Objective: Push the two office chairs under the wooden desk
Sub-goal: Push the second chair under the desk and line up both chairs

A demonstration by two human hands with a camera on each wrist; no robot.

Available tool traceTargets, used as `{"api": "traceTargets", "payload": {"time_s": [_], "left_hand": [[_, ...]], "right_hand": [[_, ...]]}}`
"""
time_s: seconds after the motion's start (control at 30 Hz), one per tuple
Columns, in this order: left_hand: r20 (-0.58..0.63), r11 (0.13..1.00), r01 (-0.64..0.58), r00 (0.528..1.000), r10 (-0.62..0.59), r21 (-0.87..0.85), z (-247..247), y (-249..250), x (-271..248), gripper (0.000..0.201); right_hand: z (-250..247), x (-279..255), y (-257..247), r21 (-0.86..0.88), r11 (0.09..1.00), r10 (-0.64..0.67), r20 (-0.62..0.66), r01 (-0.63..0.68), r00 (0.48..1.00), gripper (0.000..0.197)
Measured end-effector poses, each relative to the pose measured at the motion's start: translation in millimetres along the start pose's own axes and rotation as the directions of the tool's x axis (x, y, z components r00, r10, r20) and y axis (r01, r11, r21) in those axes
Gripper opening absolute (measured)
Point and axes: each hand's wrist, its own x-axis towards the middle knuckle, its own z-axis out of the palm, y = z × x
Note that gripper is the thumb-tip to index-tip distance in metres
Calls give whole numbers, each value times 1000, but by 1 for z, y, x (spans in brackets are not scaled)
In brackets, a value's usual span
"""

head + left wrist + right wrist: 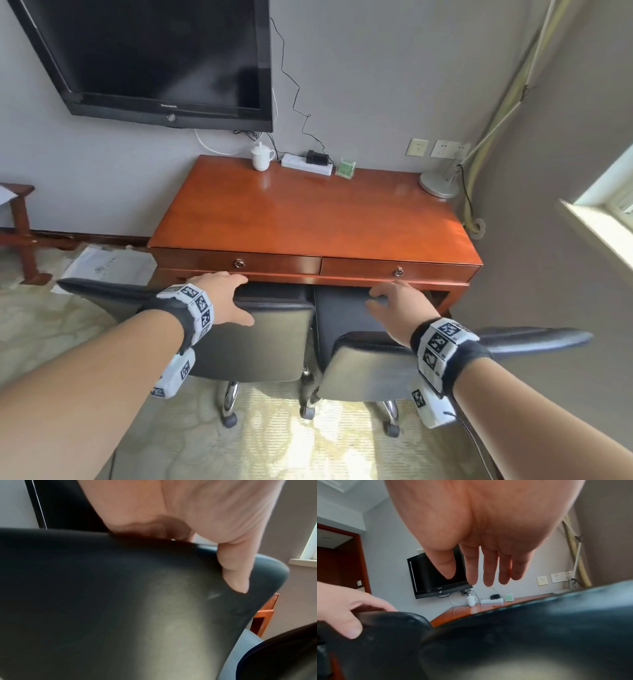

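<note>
My left hand [222,298] grips the left chair's [253,346] top edge to steer it. My right hand [397,308], fingers loose and holding nothing, hovers over the right chair [363,366]. Both sit partly under the bench [308,212].

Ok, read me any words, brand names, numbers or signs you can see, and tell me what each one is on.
TV, lower bezel: a small brand mark, too blurred to read.
Paper on the floor: a faint print, too small to read.
Wrist bands: black-and-white square codes, no letters.
Green packet on the desk: nothing readable.
</note>
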Motion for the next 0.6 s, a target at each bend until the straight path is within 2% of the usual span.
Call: {"api": "traceTargets", "payload": {"time_s": [0.07,0.17,0.33,0.5,0.6], "left_hand": [[49,1000,-10,999,9,20,2,-9,3,97],[8,992,-27,1000,26,127,8,-14,1,90],[-27,974,-17,999,24,226,26,-17,-12,86],[-25,969,-12,1000,19,246,33,-19,-25,83],[-24,964,-14,1000,21,264,36,-14,-32,83]], "right_hand": [[11,1,-17,-8,1000,-21,8,21,1000,40],[24,3,-28,-40,999,-3,10,3,1000,46],[43,-3,-14,-281,956,113,107,-79,988,70],[48,-1,-11,-360,932,45,-16,-47,999,54],[48,3,-14,-353,935,31,-27,-39,999,48]]}}
